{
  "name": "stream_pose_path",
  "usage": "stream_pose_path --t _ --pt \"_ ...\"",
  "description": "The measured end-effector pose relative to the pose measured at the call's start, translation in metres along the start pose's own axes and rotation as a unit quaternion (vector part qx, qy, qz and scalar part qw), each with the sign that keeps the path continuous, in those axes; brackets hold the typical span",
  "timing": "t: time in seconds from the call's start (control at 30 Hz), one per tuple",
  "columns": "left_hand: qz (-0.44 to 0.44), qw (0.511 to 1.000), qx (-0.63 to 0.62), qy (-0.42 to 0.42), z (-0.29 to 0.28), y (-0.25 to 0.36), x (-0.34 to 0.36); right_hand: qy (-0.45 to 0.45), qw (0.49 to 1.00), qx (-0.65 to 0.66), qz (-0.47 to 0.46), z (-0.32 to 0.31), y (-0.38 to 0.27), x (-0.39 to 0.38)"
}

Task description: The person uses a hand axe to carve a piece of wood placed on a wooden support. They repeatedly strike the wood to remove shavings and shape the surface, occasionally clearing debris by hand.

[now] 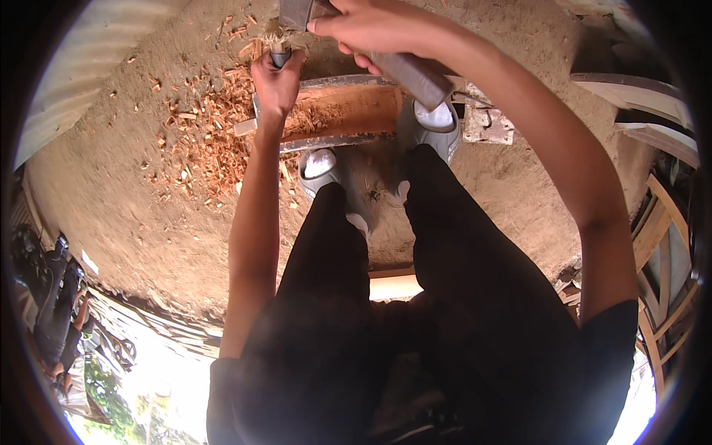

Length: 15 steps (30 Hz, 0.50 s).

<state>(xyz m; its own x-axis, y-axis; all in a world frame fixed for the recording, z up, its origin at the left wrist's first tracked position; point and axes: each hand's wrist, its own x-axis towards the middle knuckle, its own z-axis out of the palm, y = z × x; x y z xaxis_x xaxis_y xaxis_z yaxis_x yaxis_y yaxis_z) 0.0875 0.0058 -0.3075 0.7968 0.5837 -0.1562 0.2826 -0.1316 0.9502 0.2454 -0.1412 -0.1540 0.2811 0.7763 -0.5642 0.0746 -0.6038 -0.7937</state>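
Note:
My left hand [277, 85] is closed around an upright chisel [280, 57], whose wooden top is frayed above a metal ring. The chisel's blade is hidden below the fist. At the top of the view, my right hand [378, 31] grips a thick wooden mallet [415, 80]. Its dark head [297, 11] is beside the frayed chisel top; whether they touch, I cannot tell. Below both hands, a hollowed reddish wooden piece [371, 110] with dark raised edges lies in front of my shoes, with shavings inside it.
Wood chips [211, 141] are scattered over the dirt floor at left. My grey shoes [319, 165] stand close to the hollowed piece. A worn wooden block [487, 124] lies beside the right shoe. Curved boards [630, 93] and wooden frames [656, 237] stand at right. Another person [55, 304] is at far left.

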Motion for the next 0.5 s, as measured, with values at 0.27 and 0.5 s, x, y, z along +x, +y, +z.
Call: stream_pose_path --t 0.27,0.5 --pt "0.01 1.0 0.004 -0.008 -0.001 -0.001 0.001 0.162 0.984 0.05 -0.046 0.006 -0.032 -0.008" --pt "-0.021 0.999 -0.029 0.041 -0.01 -0.012 -0.024 0.013 0.998 0.062 0.005 -0.006 -0.022 -0.009"
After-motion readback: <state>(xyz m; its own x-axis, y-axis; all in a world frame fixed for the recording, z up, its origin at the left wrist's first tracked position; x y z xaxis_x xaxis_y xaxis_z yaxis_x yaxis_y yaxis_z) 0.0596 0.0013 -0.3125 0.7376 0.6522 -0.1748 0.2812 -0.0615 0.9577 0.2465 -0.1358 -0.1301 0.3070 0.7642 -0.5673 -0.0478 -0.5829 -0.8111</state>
